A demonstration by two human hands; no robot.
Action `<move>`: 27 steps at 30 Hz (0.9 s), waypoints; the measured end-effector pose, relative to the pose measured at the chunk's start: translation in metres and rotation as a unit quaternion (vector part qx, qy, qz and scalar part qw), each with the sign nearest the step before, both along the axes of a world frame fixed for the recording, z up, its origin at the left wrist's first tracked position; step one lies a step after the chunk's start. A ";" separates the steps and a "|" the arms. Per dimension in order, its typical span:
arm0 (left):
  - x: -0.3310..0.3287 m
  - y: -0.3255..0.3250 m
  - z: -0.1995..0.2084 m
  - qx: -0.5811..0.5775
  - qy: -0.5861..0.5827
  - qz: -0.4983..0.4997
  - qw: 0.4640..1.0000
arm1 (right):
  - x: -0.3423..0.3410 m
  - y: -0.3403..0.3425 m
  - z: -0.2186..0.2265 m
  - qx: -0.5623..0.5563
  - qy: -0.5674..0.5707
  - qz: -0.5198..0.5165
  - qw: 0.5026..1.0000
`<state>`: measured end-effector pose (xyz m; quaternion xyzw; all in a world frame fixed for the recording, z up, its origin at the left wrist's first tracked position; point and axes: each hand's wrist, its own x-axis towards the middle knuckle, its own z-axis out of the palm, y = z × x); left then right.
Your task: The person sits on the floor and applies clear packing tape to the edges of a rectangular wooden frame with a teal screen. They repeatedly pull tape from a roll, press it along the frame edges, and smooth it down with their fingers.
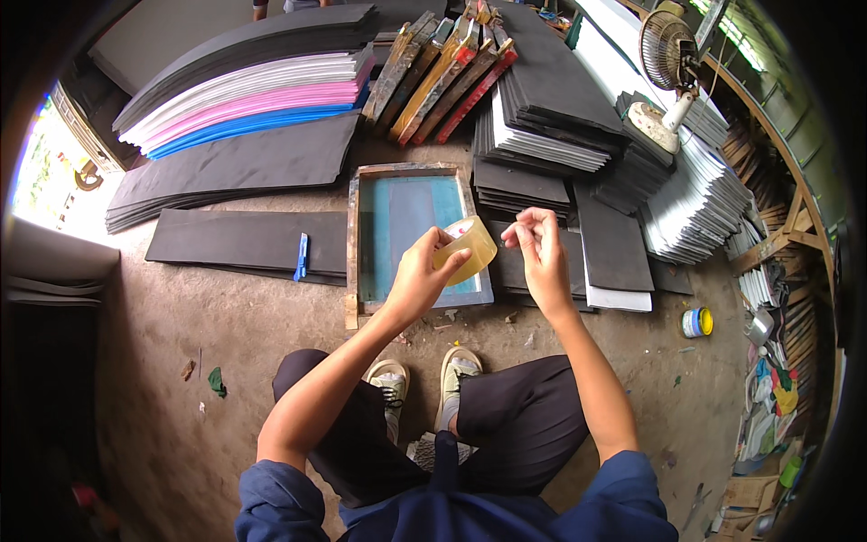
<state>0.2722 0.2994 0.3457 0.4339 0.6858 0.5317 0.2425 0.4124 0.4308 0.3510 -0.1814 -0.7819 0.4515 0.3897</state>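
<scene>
My left hand (421, 272) is wrapped round a roll of yellowish clear tape (473, 246), tilted, with a pale core showing. Just right of the roll, my right hand (540, 248) is raised with its fingers loosely bent and apart; I make out nothing between them. Below both hands a printing screen (353, 244) lies on the floor, a worn wooden frame with blue-green mesh. The roll and my left hand hide part of its lower right side. A blue utility knife (301, 256) rests on a dark sheet (235, 242) left of the frame.
Stacked black, white, pink and blue foam sheets (253, 95) lie far left. Several paint-stained wooden squeegees (438, 81) lean behind the screen. More dark sheets (564, 99) are piled at right, near a fan (666, 81). A yellow-rimmed jar (695, 322) stands on the floor (217, 334).
</scene>
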 end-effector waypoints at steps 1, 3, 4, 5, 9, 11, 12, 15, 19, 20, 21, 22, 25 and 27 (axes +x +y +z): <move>0.001 -0.001 0.002 -0.001 0.001 -0.001 1.000 | 0.000 0.002 -0.001 -0.023 -0.006 -0.001 1.000; 0.002 -0.003 0.002 0.007 0.017 0.001 1.000 | -0.005 -0.001 -0.002 0.001 0.001 -0.014 1.000; 0.003 -0.003 0.001 0.017 0.030 0.002 0.999 | -0.006 -0.003 -0.001 0.014 -0.013 -0.006 1.000; 0.003 -0.003 -0.001 0.027 0.044 0.003 0.999 | -0.007 -0.004 0.000 0.027 -0.027 0.004 0.999; 0.004 -0.001 -0.006 0.021 0.094 -0.003 0.995 | -0.011 -0.008 -0.005 -0.030 -0.022 -0.010 0.999; 0.006 0.000 -0.005 0.015 0.111 0.000 0.994 | -0.011 -0.010 -0.006 -0.014 -0.026 -0.034 0.999; 0.008 0.001 -0.003 -0.006 0.123 0.000 0.992 | -0.010 -0.010 -0.005 0.025 -0.045 -0.054 0.997; 0.011 0.005 0.000 -0.063 0.176 0.008 0.982 | -0.009 -0.016 -0.004 0.089 -0.079 -0.081 0.990; -0.004 0.016 -0.014 -0.148 0.227 0.027 0.962 | -0.014 -0.031 -0.005 0.176 -0.077 -0.072 0.979; -0.006 0.019 -0.015 -0.173 0.223 0.027 0.959 | -0.014 -0.026 -0.006 0.187 -0.089 -0.075 0.976; -0.008 0.021 -0.019 -0.171 0.218 -0.004 0.961 | -0.013 -0.021 -0.007 0.196 -0.094 -0.089 0.972; -0.011 0.023 -0.024 -0.170 0.213 -0.035 0.962 | -0.012 -0.016 -0.007 0.205 -0.099 -0.103 0.968; -0.021 0.025 -0.048 -0.108 0.149 -0.144 0.972 | -0.006 0.007 -0.012 0.042 -0.121 -0.116 0.985; -0.017 0.023 -0.049 -0.065 0.098 -0.214 0.970 | 0.004 0.030 -0.027 -0.061 -0.088 -0.113 0.988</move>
